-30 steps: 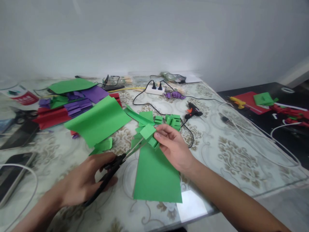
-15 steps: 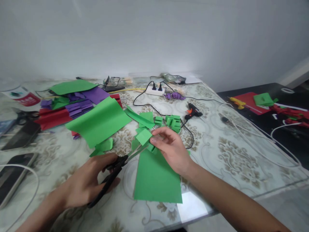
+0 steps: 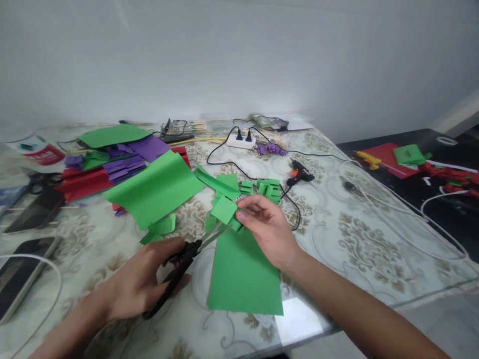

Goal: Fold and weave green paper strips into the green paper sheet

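Note:
My left hand [image 3: 149, 279] is closed round the black handles of a pair of scissors [image 3: 183, 259]. The slightly parted blades reach up and right to the lower edge of a small green paper square [image 3: 223, 210]. Between thumb and fingers my right hand [image 3: 266, 227] pinches that square at its right side. Below the hands a green paper sheet [image 3: 245, 276] lies flat on the table. Small cut green pieces [image 3: 268, 189] are piled just beyond my right hand. A larger curled green sheet [image 3: 157, 184] rests to the left.
Behind the pieces sit a black glue gun [image 3: 300, 172] and a white power strip [image 3: 241, 141] with cords. Red and purple paper [image 3: 123, 167], a second pair of scissors [image 3: 37, 180] and a phone [image 3: 26, 274] are at left. A black table [image 3: 359, 184] stands at right.
Both hands first drew slightly toward me, the paper square moving down and left; it then rose a little. My left hand with the scissors has shifted slightly right.

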`<state>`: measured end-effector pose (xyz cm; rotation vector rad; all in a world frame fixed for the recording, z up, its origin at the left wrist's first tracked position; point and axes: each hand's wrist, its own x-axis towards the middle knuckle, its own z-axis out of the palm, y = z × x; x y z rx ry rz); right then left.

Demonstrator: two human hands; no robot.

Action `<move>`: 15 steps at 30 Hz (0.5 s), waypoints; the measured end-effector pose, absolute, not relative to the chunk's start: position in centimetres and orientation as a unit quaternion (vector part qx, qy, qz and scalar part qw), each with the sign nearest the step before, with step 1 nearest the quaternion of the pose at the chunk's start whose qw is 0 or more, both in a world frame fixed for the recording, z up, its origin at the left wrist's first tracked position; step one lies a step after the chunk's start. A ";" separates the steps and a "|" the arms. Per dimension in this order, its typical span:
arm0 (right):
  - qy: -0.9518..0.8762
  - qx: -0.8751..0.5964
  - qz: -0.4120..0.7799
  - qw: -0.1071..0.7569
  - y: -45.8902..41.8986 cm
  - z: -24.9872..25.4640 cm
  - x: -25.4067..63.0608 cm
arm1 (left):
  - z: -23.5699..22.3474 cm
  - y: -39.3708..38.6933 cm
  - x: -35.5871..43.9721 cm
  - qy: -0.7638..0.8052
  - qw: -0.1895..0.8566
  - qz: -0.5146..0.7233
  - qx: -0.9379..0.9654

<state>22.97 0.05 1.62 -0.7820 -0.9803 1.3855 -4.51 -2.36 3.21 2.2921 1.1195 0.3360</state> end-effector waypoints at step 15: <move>-0.397 -0.346 0.628 0.574 -0.4 1.3 22.3 | 3.0 -2.8 -3.6 0.444 0.268 0.117 0.847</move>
